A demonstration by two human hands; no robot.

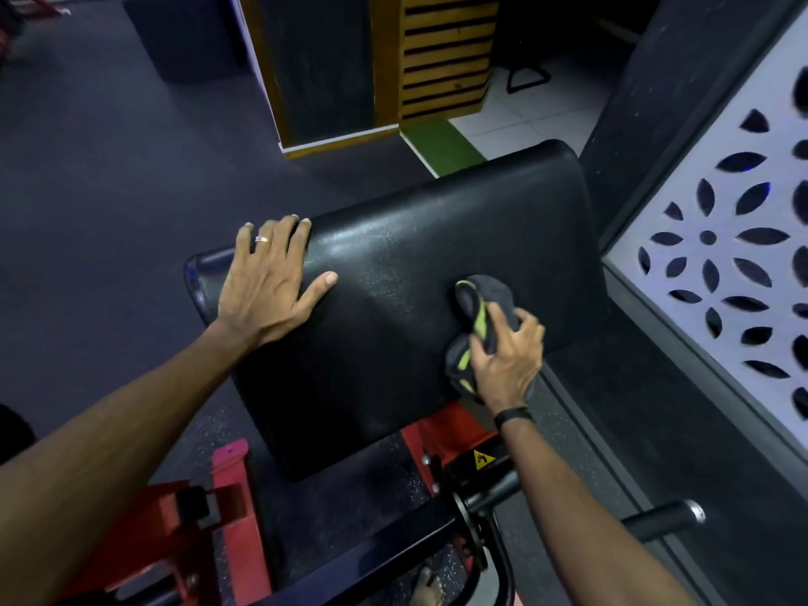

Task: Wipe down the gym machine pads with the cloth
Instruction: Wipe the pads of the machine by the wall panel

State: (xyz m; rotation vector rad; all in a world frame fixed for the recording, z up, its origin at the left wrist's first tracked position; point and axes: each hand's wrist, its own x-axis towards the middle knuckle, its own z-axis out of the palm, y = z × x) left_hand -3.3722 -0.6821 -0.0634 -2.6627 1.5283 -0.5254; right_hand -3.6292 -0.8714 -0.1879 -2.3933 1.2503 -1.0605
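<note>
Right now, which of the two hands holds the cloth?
The right hand grips the grey-green cloth on the pad. The left hand, with a ring, lies flat and bare.

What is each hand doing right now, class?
Left hand: open, resting flat on the black pad.
Right hand: gripping the cloth against the pad.

Pad (415, 277): black vinyl-type cover, smooth, semi-glossy w/ fine grain. Cloth (485, 308): soft grey fabric, yellow-green trim, matt. Frame (227, 509): red painted metal. Floor (109, 168): dark, matt, rubber-like. Slatted panel (441, 54): wood. Wall panel (721, 255): matt white, cut-outs.
</note>
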